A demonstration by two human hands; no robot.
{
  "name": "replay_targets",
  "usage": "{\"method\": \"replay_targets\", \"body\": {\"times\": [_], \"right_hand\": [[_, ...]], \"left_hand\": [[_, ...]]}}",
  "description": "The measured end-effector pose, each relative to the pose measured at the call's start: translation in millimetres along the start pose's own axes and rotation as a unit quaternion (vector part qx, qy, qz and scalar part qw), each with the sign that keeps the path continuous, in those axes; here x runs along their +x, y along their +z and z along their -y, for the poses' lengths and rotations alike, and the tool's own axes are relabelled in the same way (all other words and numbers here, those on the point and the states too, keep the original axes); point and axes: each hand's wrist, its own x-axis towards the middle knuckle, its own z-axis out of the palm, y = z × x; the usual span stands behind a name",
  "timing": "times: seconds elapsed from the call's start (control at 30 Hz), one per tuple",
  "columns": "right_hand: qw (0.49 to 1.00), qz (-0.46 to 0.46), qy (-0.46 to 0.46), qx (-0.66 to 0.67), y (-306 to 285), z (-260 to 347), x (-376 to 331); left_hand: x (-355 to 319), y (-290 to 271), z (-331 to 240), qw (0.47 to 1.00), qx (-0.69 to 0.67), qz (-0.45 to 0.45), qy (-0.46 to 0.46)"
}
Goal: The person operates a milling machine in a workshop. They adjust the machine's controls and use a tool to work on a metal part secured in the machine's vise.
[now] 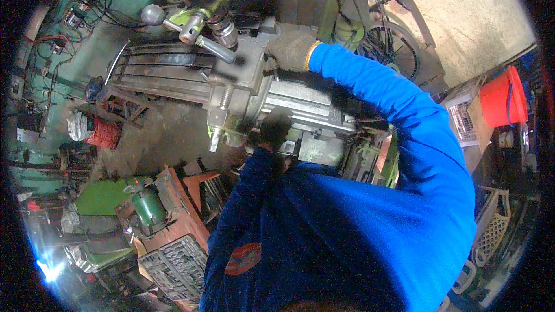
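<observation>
A grey metal machine vise [237, 72] with an exposed screw and a square screw end sits on the long slotted table [167, 60] of a milling machine. My right hand [292, 49], in a grey-brown knit glove with a yellow cuff, reaches round to the vise's far right side and touches it there; its fingers are mostly hidden. In shadow, my left hand [276, 126], in a dark glove, is close to the vise's near right side, over the table's front edge. Its fingers cannot be made out. A drill chuck [225, 33] hangs just above the vise.
Ball-ended levers [153, 15] stick out above the table. A green bench grinder-like machine [148, 207] stands at lower left beside a case of tools [175, 267]. At right are a red bucket [504, 97] and a bicycle wheel [396, 52]. Bright light glares at far left.
</observation>
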Motion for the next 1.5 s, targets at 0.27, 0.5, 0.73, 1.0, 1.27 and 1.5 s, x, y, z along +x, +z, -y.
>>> {"method": "replay_targets", "body": {"times": [0.27,0.5,0.73,1.0,1.27,1.5], "right_hand": [[0.997,0.007,-0.074,0.008,9,-16,-3],[1.000,-0.018,-0.015,-0.016,-21,15,-16],[0.999,-0.016,-0.028,-0.029,12,-8,-2],[0.998,-0.026,-0.051,0.000,-16,13,-14],[0.996,-0.033,-0.081,-0.028,13,-6,0],[0.997,-0.004,-0.006,-0.072,-12,13,-8]], "left_hand": [[14,-32,-31,0.999,-0.035,0.008,-0.003],[7,-17,-10,0.999,-0.003,0.011,0.031],[11,2,-2,0.998,0.040,0.003,0.053],[11,3,-6,0.997,0.069,0.021,0.024],[12,-12,-12,0.994,0.076,-0.019,0.080],[7,-5,6,0.995,0.030,-0.014,0.094]]}}
